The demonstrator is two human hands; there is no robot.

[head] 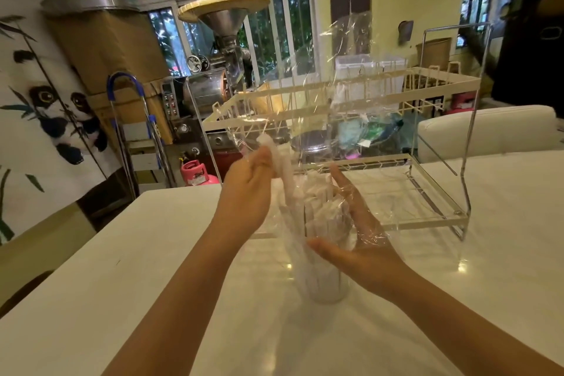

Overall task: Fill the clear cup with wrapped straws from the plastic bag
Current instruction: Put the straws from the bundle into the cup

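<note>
A clear cup (326,287) stands upright on the white table (152,253), packed with white wrapped straws (317,217) that stick up out of it. A clear plastic bag (345,76) is drawn up over the straws and rises tall above them. My left hand (248,189) pinches the tops of a few straws through the bag's left side. My right hand (363,232) lies flat, fingers spread, against the bag's right side at the cup's rim, partly behind the film.
A two-tier dish rack (427,143) with a clear tray stands just behind the cup. The table's far edge runs behind my left hand. A pink gas cylinder (195,172), a metal machine and a blue-handled ladder stand on the floor beyond.
</note>
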